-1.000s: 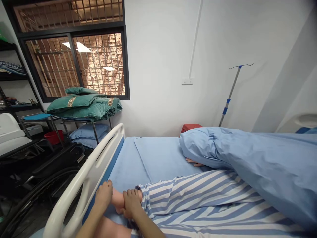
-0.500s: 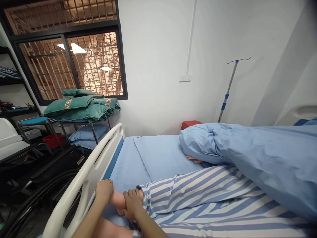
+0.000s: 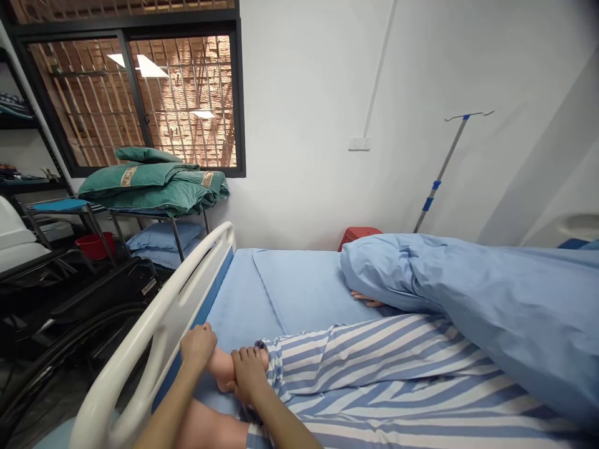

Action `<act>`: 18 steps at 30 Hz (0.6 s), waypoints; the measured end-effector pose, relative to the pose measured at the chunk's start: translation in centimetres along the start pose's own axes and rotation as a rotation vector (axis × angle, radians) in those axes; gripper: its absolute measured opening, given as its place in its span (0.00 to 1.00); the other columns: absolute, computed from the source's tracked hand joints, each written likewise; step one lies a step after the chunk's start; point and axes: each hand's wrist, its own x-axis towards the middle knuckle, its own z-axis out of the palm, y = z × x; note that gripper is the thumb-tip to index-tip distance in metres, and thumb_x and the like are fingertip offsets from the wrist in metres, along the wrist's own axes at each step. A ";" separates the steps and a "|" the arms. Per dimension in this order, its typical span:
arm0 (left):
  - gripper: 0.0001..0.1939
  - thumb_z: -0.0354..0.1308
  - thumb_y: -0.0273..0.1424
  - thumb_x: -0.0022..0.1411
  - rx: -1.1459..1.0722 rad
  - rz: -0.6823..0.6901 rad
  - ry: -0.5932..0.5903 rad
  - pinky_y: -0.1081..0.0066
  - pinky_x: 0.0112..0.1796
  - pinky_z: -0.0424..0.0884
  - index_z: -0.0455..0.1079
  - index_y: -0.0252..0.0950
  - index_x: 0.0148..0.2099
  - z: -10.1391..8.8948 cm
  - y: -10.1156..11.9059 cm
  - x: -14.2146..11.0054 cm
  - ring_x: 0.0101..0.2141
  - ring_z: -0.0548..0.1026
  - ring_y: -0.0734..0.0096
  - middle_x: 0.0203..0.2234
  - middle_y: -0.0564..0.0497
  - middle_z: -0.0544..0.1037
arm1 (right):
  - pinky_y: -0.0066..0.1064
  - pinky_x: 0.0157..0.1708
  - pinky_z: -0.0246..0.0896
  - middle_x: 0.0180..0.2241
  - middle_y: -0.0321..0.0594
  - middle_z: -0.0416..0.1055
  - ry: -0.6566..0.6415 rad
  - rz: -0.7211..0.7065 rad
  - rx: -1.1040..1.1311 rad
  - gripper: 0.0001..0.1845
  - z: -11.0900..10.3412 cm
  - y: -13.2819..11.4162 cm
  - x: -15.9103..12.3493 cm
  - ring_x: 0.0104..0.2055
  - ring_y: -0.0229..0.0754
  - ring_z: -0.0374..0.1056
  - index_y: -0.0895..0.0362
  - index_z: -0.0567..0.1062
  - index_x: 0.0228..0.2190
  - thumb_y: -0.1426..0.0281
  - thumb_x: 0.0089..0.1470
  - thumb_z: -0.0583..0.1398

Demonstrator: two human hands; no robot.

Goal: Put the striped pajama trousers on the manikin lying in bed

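My left hand [image 3: 198,345] is closed around the front end of a bare foot [image 3: 221,369], near the footboard. Just to its right, my right hand [image 3: 249,372] wraps round the ankle of the same leg, below the cuff of the blue-and-white striped trousers [image 3: 369,352]. The second bare leg [image 3: 213,427] lies closer to me, partly hidden by my forearms. Both legs belong to a figure lying on the blue bed sheet [image 3: 299,284]. A blue quilt [image 3: 449,268] covers the upper body, and the fingers of a hand [image 3: 367,299] show under its edge.
The white footboard [image 3: 159,305] rises at the left of the bed. Beyond it are a wheelchair [image 3: 107,299], a red basin [image 3: 95,246] and green cushions [image 3: 154,181] on a stand. Behind the bed stand a red stool [image 3: 358,234] and a drip pole [image 3: 440,171].
The camera view has shifted slightly, so the window sits higher and the drip pole further right. Both hands keep their hold on the foot and ankle, with little visible movement.
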 end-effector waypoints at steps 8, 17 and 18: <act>0.18 0.41 0.31 0.60 -0.118 -0.098 0.043 0.63 0.35 0.68 0.70 0.32 0.43 -0.3 -0.2 -2.2 0.36 0.76 0.56 0.33 0.39 0.77 | 0.45 0.48 0.51 0.40 0.47 0.68 0.017 -0.006 -0.014 0.29 -0.4 -0.1 -0.3 0.43 0.53 0.62 0.57 0.67 0.41 0.61 0.37 0.67; 0.19 0.40 0.31 0.62 0.083 0.118 0.023 0.61 0.34 0.68 0.69 0.27 0.45 -1.7 -0.8 -3.5 0.36 0.75 0.53 0.33 0.34 0.76 | 0.45 0.49 0.49 0.41 0.46 0.67 0.009 -0.020 0.002 0.28 -0.6 0.0 -0.5 0.44 0.52 0.61 0.56 0.67 0.42 0.62 0.39 0.66; 0.19 0.39 0.29 0.62 0.095 0.142 0.002 0.61 0.35 0.68 0.69 0.27 0.45 -2.0 -0.7 -3.4 0.37 0.75 0.53 0.33 0.34 0.76 | 0.45 0.49 0.49 0.41 0.47 0.67 0.009 -0.019 0.002 0.28 -0.6 -0.1 -0.5 0.44 0.53 0.61 0.56 0.67 0.43 0.62 0.39 0.65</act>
